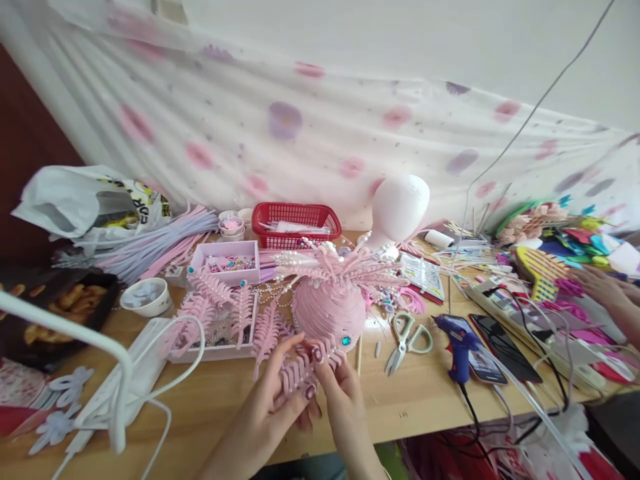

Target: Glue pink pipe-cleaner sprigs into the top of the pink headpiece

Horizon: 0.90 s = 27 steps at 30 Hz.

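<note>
Both of my hands are closed on a pink leaf-shaped piece [297, 375] with comb-like fronds. My left hand [270, 400] grips its lower left part between thumb and fingers. At its upper right end, my right hand [341, 390] pinches with thumb and fingertips. Just behind them stands a pink wrapped dome headpiece [327, 307] with pearl sprays on top and a blue gem [346, 341] low on its side. Similar pink fronds [267, 330] lie to the left, some across a white box of beads [215, 352].
Scissors [406, 341], a blue glue gun [461, 347] and phones [505, 347] lie right. Behind are a red basket [296, 212] and a white foam head [400, 208]. A power strip [125, 373] and white lamp arm [95, 333] are left. Another person's hand [600, 287] is far right.
</note>
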Each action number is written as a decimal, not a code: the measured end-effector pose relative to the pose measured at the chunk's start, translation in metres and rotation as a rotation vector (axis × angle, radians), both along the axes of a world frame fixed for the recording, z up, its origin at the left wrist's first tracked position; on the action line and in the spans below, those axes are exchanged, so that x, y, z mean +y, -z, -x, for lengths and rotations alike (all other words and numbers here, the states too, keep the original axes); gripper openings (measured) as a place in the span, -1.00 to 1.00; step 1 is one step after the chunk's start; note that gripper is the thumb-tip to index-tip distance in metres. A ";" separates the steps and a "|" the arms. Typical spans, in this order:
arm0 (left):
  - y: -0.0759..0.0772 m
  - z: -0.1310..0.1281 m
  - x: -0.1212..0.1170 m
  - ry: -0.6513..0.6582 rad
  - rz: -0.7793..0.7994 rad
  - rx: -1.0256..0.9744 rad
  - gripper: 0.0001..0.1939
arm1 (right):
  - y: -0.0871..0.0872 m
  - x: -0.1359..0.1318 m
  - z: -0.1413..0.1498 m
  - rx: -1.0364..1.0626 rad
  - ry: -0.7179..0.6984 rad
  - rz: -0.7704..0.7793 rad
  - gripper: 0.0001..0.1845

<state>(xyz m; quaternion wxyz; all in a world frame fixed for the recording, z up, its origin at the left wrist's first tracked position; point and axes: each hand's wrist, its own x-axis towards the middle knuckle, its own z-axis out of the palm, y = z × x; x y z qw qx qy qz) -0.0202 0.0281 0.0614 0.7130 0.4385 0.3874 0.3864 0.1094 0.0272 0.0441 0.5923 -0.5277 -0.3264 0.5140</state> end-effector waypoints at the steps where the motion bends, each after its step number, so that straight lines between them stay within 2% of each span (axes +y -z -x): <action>1: 0.002 -0.001 0.001 0.013 0.002 0.010 -0.21 | 0.001 0.000 -0.005 0.000 0.030 -0.002 -0.45; 4: 0.011 0.001 0.009 0.068 -0.026 0.084 -0.28 | 0.005 -0.002 -0.024 -0.037 0.125 -0.005 -0.42; 8: 0.021 -0.005 0.014 0.094 -0.113 0.227 -0.61 | 0.011 -0.008 -0.045 -0.037 0.176 -0.028 -0.45; 10: 0.025 -0.011 0.012 0.031 -0.225 0.331 -0.74 | 0.013 -0.011 -0.050 0.012 0.191 -0.066 -0.43; 13: 0.033 -0.020 0.007 -0.177 -0.510 0.514 -0.84 | 0.017 -0.013 -0.054 0.114 0.144 -0.087 -0.39; 15: 0.039 -0.023 0.004 -0.283 -0.750 0.590 -0.78 | 0.019 -0.014 -0.054 0.199 0.084 -0.059 -0.38; 16: 0.042 -0.024 0.002 -0.296 -0.865 0.609 -0.70 | 0.019 -0.015 -0.054 0.235 0.059 -0.040 -0.39; 19: 0.045 -0.028 -0.004 -0.222 -1.083 0.648 -0.52 | 0.017 -0.016 -0.054 0.249 0.022 -0.025 -0.49; 20: 0.045 -0.029 -0.005 -0.215 -1.098 0.657 -0.52 | 0.015 -0.017 -0.055 0.224 0.025 -0.032 -0.52; 22: 0.041 -0.035 -0.007 -0.260 -1.031 0.651 -0.61 | 0.012 -0.017 -0.058 0.167 0.056 -0.051 -0.57; 25: 0.037 -0.043 -0.006 -0.310 -0.707 0.555 -0.83 | 0.010 -0.017 -0.062 0.103 0.122 -0.083 -0.58; 27: 0.037 -0.047 -0.004 -0.251 -0.433 0.438 -0.87 | 0.010 -0.018 -0.064 0.072 0.140 -0.115 -0.60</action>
